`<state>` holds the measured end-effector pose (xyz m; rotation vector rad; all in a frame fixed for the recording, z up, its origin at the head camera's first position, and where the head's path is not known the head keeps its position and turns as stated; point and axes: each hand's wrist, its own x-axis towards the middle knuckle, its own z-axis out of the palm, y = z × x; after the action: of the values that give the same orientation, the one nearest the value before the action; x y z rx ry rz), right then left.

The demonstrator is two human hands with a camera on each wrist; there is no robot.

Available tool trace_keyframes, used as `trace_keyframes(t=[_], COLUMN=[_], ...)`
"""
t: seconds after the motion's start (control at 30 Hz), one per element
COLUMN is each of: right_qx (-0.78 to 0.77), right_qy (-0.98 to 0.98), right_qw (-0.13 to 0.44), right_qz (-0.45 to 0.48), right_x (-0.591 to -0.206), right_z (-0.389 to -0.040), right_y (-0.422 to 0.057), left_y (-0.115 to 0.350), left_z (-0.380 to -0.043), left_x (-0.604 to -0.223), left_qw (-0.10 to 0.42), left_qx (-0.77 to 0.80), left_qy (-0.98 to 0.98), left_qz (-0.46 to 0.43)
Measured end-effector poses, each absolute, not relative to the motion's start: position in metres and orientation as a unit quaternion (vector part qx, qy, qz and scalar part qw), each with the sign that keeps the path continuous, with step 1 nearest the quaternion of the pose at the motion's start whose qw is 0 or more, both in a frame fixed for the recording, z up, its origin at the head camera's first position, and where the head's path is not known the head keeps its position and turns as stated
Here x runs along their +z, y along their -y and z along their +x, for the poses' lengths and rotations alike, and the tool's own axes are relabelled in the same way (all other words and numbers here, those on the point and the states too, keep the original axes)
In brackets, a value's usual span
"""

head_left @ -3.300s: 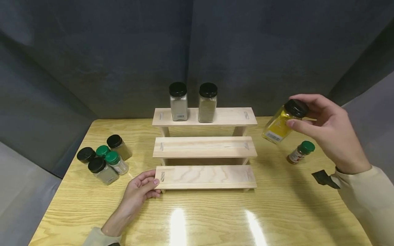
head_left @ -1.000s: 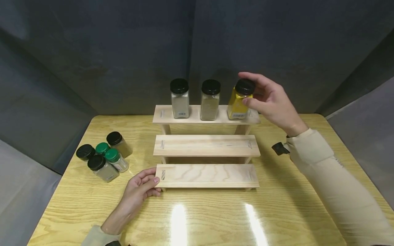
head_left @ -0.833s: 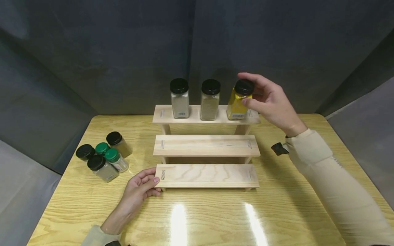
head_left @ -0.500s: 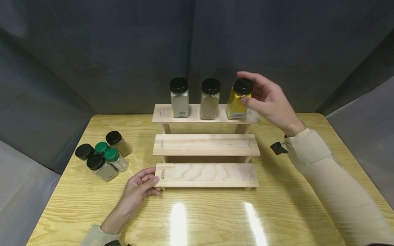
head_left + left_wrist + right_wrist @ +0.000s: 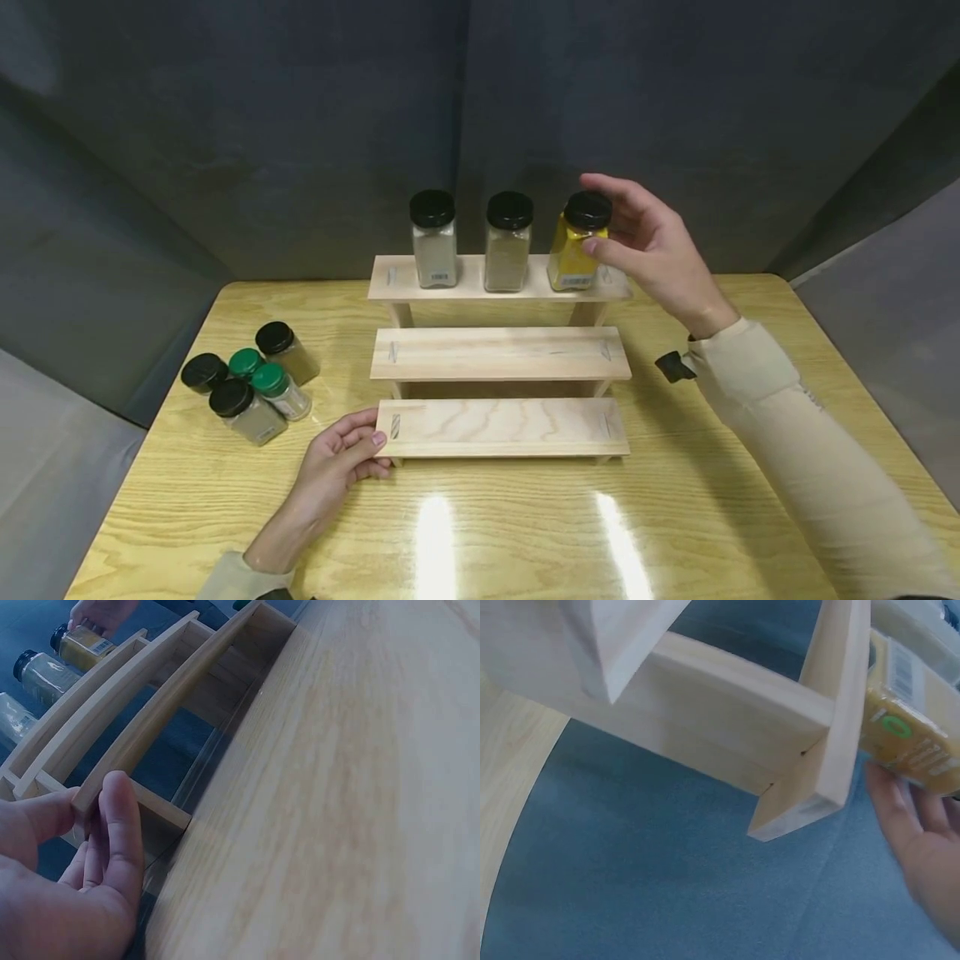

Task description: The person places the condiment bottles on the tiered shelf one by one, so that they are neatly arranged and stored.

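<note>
A three-step wooden spice rack (image 5: 501, 354) stands on the table, seen in all views. My left hand (image 5: 337, 458) pinches the left end of its lowest shelf between thumb and fingers; the left wrist view shows this grip close up. On the top shelf, a jar of yellow spice with a black lid (image 5: 576, 250) stands upright near the right end. My right hand (image 5: 652, 250) holds this jar from the right, thumb in front and fingers behind. To its left are a jar of tan spice (image 5: 507, 254) and a jar of pale spice (image 5: 435, 250), both black-lidded.
Several jars are grouped at the table's left: black-lidded ones, such as a brown-filled jar (image 5: 292, 358), and green-lidded ones, such as a small jar (image 5: 283, 396). A dark curtain (image 5: 337, 150) hangs right behind the table. My right sleeve (image 5: 795, 433) crosses the right side.
My right hand has carried the yellow jar leftward from above the table's right side onto the top shelf, then slightly further left. The left hand keeps its grip. The right arm now hides a green-lidded jar.
</note>
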<state>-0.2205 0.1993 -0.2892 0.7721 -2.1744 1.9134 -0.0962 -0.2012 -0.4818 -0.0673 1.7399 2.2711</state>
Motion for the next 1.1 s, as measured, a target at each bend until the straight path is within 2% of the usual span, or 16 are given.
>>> trace_keyframes(t=[0.4,0.83,1.1], right_qx=[0.658,0.624,0.622], right_qy=[0.712,0.74,0.727], right_qw=[0.129,0.147,0.218], right_qz=[0.21,0.204,0.195], right_x=[-0.292,-0.315,-0.325], right_z=[-0.19,-0.123,-0.096], right_y=[-0.209,-0.231,-0.27], left_y=[0.2,0.198,0.199], left_z=[-0.096,-0.095,-0.094], left_x=[-0.481,-0.481,-0.479], left_qw=[0.14,0.134,0.136], left_qx=[0.785,0.785,0.779], left_qy=[-0.603,-0.605,-0.611], left_qz=[-0.023,-0.024,-0.039])
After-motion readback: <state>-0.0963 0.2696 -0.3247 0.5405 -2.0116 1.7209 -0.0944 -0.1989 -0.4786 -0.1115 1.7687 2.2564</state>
